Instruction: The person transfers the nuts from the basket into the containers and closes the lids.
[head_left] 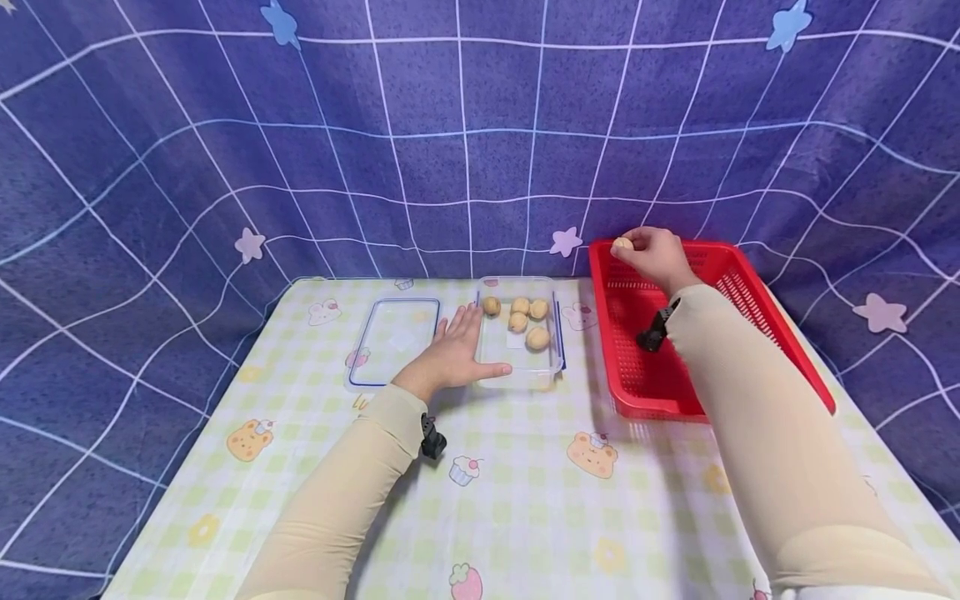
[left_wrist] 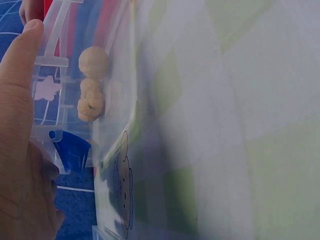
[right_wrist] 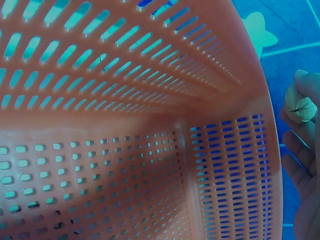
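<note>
My right hand (head_left: 660, 257) pinches a walnut (head_left: 622, 243) between thumb and fingers, above the far left corner of the red basket (head_left: 637, 407). The same walnut shows at the right edge of the right wrist view, outside the basket's rim. My left hand (head_left: 453, 354) lies along the left side of a clear plastic container (head_left: 517, 381), fingers straight and thumb spread across its near edge. Several walnuts (head_left: 537, 338) sit in the container. In the left wrist view two or more walnuts (left_wrist: 93, 62) show through its clear wall.
A clear lid with a blue seal (head_left: 397, 301) lies on the table left of the container. A blue clip flap (head_left: 561, 342) hangs at the container's right side. Basket and container stand apart on the checked tablecloth (head_left: 525, 517). A blue curtain (head_left: 495, 158) rises behind the table.
</note>
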